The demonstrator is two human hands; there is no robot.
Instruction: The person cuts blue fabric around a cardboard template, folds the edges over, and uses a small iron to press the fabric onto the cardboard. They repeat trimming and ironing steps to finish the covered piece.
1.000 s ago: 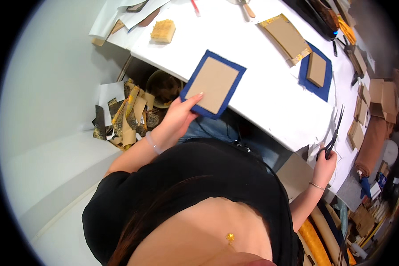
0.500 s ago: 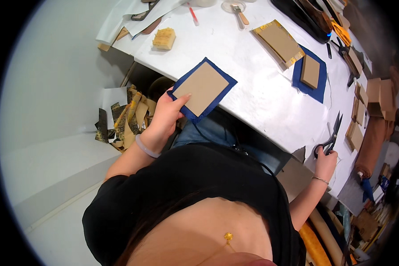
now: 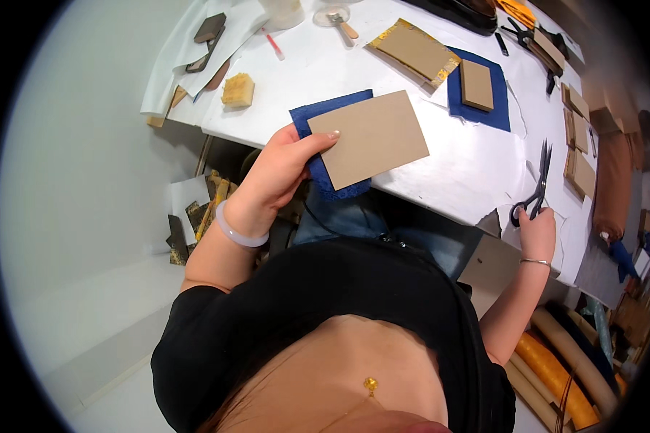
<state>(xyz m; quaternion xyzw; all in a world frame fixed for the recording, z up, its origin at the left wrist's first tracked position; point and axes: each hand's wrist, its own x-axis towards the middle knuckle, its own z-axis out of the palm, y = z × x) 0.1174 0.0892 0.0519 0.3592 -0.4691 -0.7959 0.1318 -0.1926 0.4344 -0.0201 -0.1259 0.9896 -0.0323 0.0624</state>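
Two-handed holding of a board and its cloth at a white-covered bench (image 3: 440, 173). The left hand (image 3: 285, 162) pinches a tan board (image 3: 372, 137) together with a dark blue cloth (image 3: 318, 110) over the bench's near edge; its thumb lies flat on the board near the left edge, while the fingers behind are mostly hidden. The board lies skewed over the cloth: blue shows at the left, top and bottom, none along the right edge. Whether the two are bonded cannot be told. The right hand (image 3: 538, 229), at the bench's near right corner, is closed about the handles of black scissors (image 3: 540, 186), blades slightly parted and pointing toward the bench's far side. On the bench rest a yellow sponge block (image 3: 237, 90) (left part), a tan panel on gold-patterned material (image 3: 415, 52) (far side) and a thick small board (image 3: 477, 85) on a blue sheet (image 3: 502, 94) (right part).

Probable faults: the one-sided pinch may let an unbonded board pivot or slide off the cloth and drop past the bench's near edge. A skewed cloth, if trimmed so, would leave uneven margins. The parted blades, if lowered carelessly, could snag the bench's torn covering.
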